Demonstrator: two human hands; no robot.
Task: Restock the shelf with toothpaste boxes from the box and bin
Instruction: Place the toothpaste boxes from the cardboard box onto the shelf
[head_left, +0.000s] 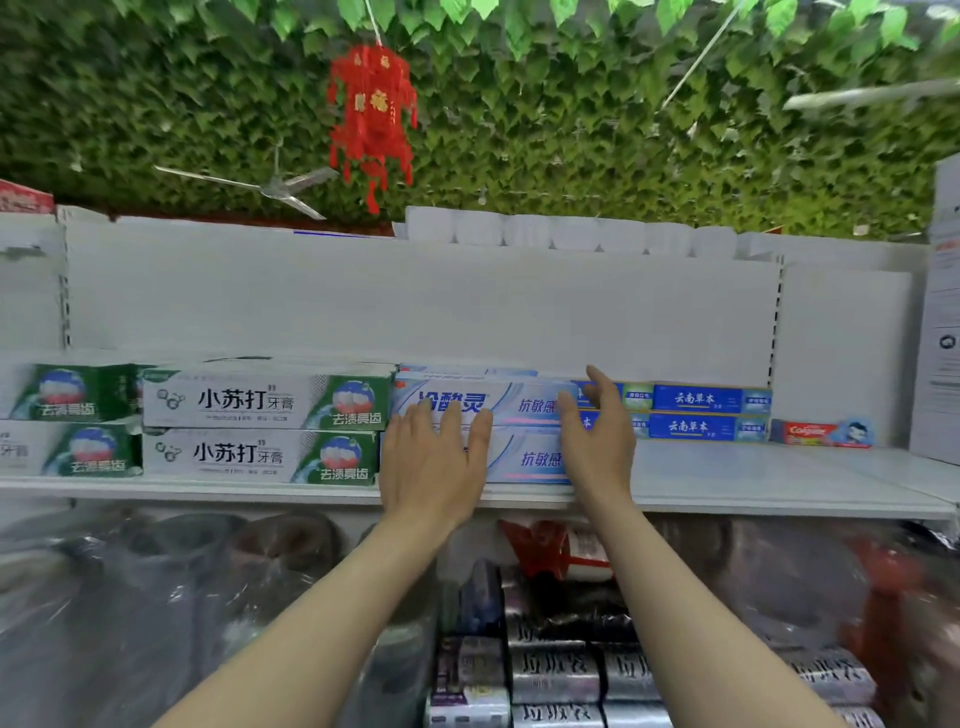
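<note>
Two stacked pale blue toothpaste boxes (524, 415) stand at the front of the white shelf (727, 483). My left hand (434, 457) lies flat against their front face, fingers straight. My right hand (597, 431) is at their right end, fingers straight and pointing up, thumb towards the boxes. To the left sit green-and-white toothpaste boxes (265, 423) in two layers. To the right lie dark blue toothpaste boxes (706, 413), set further back, and one red toothpaste box (821, 432). No supply box or bin is in view.
The shelf's white back panel (415, 301) rises behind the boxes. Bare shelf surface shows in front of the dark blue and red boxes. Below the shelf lie plastic-wrapped goods (156, 597) and rolls of bags (556, 670). A red ornament (371, 119) hangs overhead.
</note>
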